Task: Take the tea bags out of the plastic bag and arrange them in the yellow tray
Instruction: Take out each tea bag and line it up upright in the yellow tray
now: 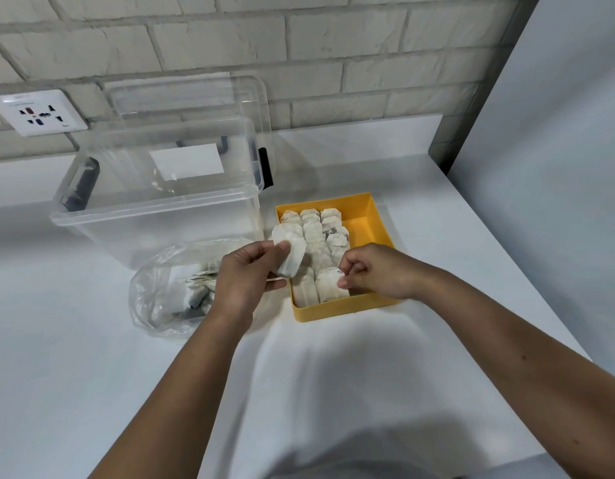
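Observation:
The yellow tray [366,216] sits on the white counter and holds several tea bags [314,233] in rows along its left and middle. My left hand [245,271] holds a small stack of tea bags [292,252] over the tray's left edge, thumb on top. My right hand [375,271] pinches a tea bag [328,285] standing at the tray's near end. The clear plastic bag [154,299] lies left of the tray with several tea bags [199,288] still inside, partly hidden by my left hand.
An open clear storage box [154,205] with dark handles stands behind the plastic bag, its lid [195,95] leaning on the brick wall. A wall socket [40,112] is at the far left. A pale panel [558,167] bounds the counter on the right.

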Tool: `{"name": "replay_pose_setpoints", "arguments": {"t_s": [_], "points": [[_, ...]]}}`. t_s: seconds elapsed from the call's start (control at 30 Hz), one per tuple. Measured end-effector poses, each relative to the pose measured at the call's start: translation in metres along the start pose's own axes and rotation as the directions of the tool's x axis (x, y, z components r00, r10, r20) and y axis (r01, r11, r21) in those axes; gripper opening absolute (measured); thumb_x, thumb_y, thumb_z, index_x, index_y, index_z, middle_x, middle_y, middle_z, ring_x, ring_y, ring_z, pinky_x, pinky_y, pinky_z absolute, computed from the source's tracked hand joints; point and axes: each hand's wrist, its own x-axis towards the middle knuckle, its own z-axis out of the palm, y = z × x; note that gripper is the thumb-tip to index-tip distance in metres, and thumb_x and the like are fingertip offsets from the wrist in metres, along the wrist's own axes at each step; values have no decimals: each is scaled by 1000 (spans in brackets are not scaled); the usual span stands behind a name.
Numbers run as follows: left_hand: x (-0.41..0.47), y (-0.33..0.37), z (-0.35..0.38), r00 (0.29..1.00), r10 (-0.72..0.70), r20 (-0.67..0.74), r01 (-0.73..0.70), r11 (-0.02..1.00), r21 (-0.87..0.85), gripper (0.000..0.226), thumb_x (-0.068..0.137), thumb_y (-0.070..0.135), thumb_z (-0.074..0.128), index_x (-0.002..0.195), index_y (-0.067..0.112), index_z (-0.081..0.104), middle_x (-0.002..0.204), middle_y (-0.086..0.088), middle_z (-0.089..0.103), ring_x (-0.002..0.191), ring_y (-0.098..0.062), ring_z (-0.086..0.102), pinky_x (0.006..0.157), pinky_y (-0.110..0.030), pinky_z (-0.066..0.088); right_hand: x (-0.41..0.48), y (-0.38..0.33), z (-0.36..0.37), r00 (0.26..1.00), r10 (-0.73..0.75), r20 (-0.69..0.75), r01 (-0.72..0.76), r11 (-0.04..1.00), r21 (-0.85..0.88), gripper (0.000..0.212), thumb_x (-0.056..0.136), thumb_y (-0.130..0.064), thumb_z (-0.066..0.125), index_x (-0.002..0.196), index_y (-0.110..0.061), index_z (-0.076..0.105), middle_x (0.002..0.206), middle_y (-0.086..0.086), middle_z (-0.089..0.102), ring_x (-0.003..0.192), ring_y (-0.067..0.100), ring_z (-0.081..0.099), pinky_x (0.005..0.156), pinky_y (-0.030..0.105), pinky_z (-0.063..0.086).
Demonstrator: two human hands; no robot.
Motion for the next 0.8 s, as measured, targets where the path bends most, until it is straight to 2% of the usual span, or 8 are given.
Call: {"name": "replay_pose_setpoints", "arguments": {"t_s": [0.13, 0.23, 0.33, 0.4, 0.53, 0.63, 0.7, 0.8], "points": [[1, -3, -1, 1000, -13, 1, 13, 1000, 2, 9, 88, 22, 73, 86, 14, 76, 73, -1, 74, 67, -12, 69, 66, -28, 61, 7, 2, 7, 999, 22, 32, -21, 1000, -23, 11, 87, -28, 71, 92, -23, 62, 91, -3, 70, 88, 13, 64, 76, 25, 47], [1, -5, -1, 1000, -18, 5, 18, 1000, 1, 9, 88, 22, 73, 87, 13, 76, 76, -3, 73, 68, -13, 69, 66, -28, 61, 12, 4, 10, 997, 18, -81, -26, 995, -94, 11, 85, -28, 73, 89, -23, 64, 91, -3, 68, 85, 12, 62, 71, 22, 47], [2, -6, 0, 1000, -21, 1, 21, 1000, -3, 8, 88, 22, 73, 87, 15, 76, 77, -3, 74, 69, -13, 70, 66, -28, 62, 15, 8, 14, 984, 7, -178, -31, 991, -133, 12, 83, -27, 75, 87, -22, 66, 83, -7, 66, 80, 11, 62, 72, 25, 50], [2, -6, 1, 1000, -24, -3, 24, 1000, -8, 8, 88, 22, 73, 87, 14, 76, 79, -4, 74, 71, -13, 70, 66, -28, 62, 15, 9, 17, 982, 10, -190, -34, 992, -121, 12, 83, -28, 76, 87, -22, 66, 81, -9, 66, 79, 10, 63, 72, 28, 52], [1, -6, 2, 1000, -26, -4, 26, 1000, -16, 9, 88, 21, 73, 89, 12, 76, 83, -5, 74, 73, -15, 71, 64, -26, 61, 14, 8, 21, 977, -3, -213, -31, 987, -157, 16, 81, -28, 77, 83, -25, 61, 74, -14, 60, 75, 8, 60, 65, 24, 47], [1, -6, 4, 1000, -24, 17, 25, 1000, -11, 10, 89, 19, 72, 89, 10, 76, 83, -8, 74, 72, -14, 72, 65, -28, 62, 12, 7, 18, 975, 3, -220, -40, 985, -165, 23, 76, -34, 80, 87, -27, 61, 76, -12, 62, 76, 9, 61, 69, 29, 50], [0, -4, 5, 999, -23, 41, 23, 1000, -8, 13, 89, 18, 71, 92, 6, 75, 85, -10, 74, 72, -15, 72, 65, -27, 62, 10, 4, 10, 963, -23, -269, -15, 990, -139, 26, 76, -39, 79, 93, -28, 63, 78, -11, 63, 76, 8, 61, 68, 27, 49], [0, 1, 10, 996, -8, 93, 6, 1000, 22, 16, 91, 18, 69, 96, 3, 75, 90, -13, 75, 72, -16, 72, 65, -25, 61, 7, -12, -8, 937, -90, -339, 116, 992, 58, 18, 83, -37, 74, 97, -26, 70, 78, -11, 63, 73, 3, 58, 67, 21, 44]]}}
